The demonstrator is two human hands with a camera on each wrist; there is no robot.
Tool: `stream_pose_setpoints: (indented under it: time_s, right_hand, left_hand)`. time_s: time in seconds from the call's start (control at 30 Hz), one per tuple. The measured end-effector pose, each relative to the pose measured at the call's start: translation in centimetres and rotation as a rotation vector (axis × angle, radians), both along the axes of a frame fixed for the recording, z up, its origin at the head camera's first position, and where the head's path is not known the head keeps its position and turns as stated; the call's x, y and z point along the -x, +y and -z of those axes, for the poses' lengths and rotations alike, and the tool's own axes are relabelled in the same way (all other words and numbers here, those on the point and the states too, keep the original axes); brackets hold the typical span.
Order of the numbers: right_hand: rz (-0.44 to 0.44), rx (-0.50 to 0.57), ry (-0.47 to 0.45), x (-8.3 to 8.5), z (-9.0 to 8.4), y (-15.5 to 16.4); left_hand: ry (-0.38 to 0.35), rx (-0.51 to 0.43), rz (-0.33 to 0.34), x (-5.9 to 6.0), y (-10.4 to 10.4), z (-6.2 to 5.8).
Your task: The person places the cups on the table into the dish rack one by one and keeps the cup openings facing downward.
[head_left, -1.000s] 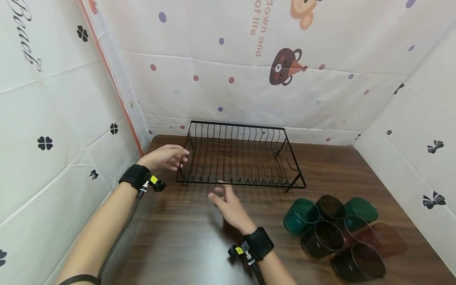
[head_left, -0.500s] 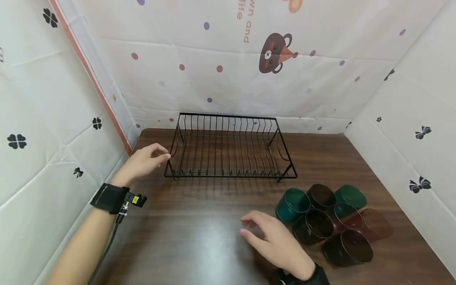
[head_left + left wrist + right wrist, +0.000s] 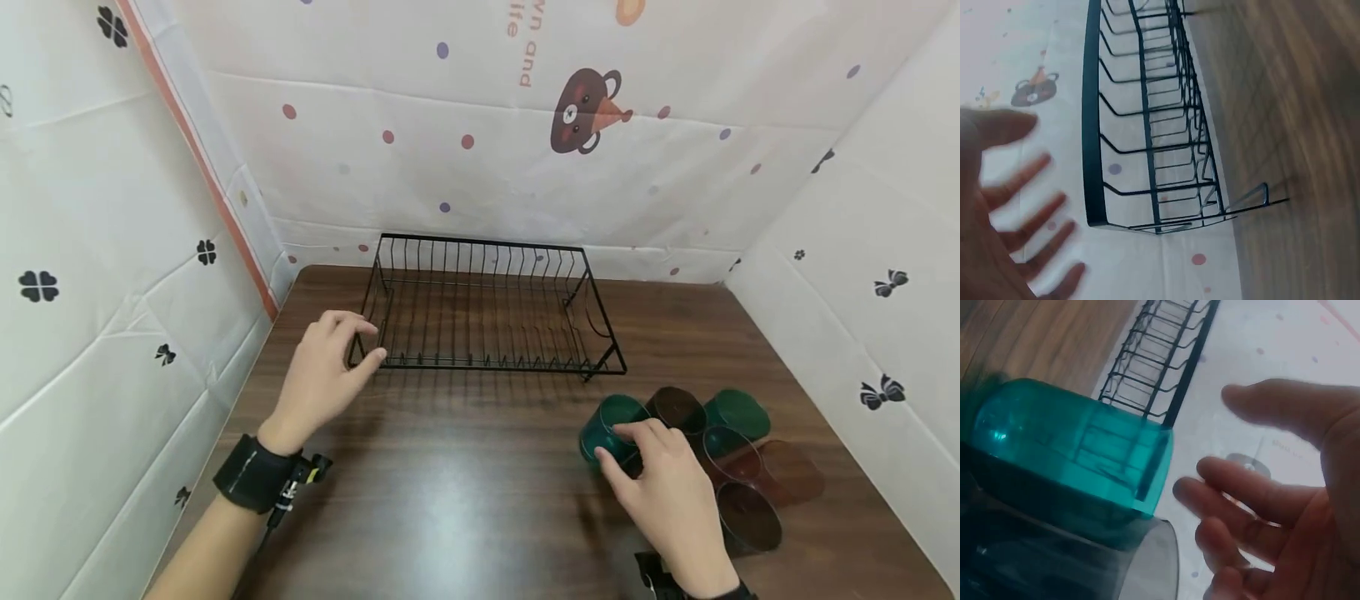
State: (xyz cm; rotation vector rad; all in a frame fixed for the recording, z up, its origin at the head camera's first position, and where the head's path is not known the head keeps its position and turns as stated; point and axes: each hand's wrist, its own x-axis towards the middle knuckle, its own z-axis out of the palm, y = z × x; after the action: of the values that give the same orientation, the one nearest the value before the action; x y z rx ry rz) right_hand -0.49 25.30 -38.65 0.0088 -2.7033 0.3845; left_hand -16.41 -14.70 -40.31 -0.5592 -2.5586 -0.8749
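Observation:
My right hand [image 3: 663,492] hovers over the cups, fingers spread and bent, close to a teal cup [image 3: 598,435]. In the right wrist view, the fingers [image 3: 1260,487] stand apart from the teal cup [image 3: 1054,431] and a dark clear cup [image 3: 1047,544]. My right hand largely hides that dark cup in the head view. My left hand [image 3: 322,375] is by the front left corner of a black wire dish rack [image 3: 480,367]. The left wrist view shows its spread, blurred fingers [image 3: 1029,181] beside the rack [image 3: 1092,125], holding nothing.
Further cups stand close together at the right: a brown one [image 3: 677,407], a green one [image 3: 738,412], a reddish one [image 3: 793,473] and a dark one [image 3: 748,525]. A patterned cloth [image 3: 337,183] hangs behind the wooden table [image 3: 450,467].
My right hand has moved from the rack's front edge rightward to the cups. My left hand has come off the rack's left side and shifted toward its front corner.

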Motion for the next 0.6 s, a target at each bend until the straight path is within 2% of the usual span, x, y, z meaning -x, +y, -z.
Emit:
stream_pose_setpoints:
  time_s: [0.1,0.23,0.37,0.43,0.6]
  right_hand:
    - [0.027,-0.013,0.012,0.4,0.3,0.1]
    - [0.025,-0.052,0.002,1.1,0.5,0.1]
    - [0.03,-0.104,-0.036,1.9,0.6,-0.3]
    - [0.027,-0.116,-0.043,2.2,0.8,-0.4]
    - [0.009,-0.116,-0.019,2.6,1.3,-0.7]
  left_hand:
    - [0.106,-0.002,0.107,-1.1,0.8,0.1]
    - [0.169,0.039,0.253,-2.8,1.7,0.1]
    - [0.195,0.107,0.359,-4.7,2.6,0.3]
    - [0.183,0.107,0.398,-5.6,2.9,0.5]
    - [0.133,0.063,0.423,-7.0,3.0,0.7]
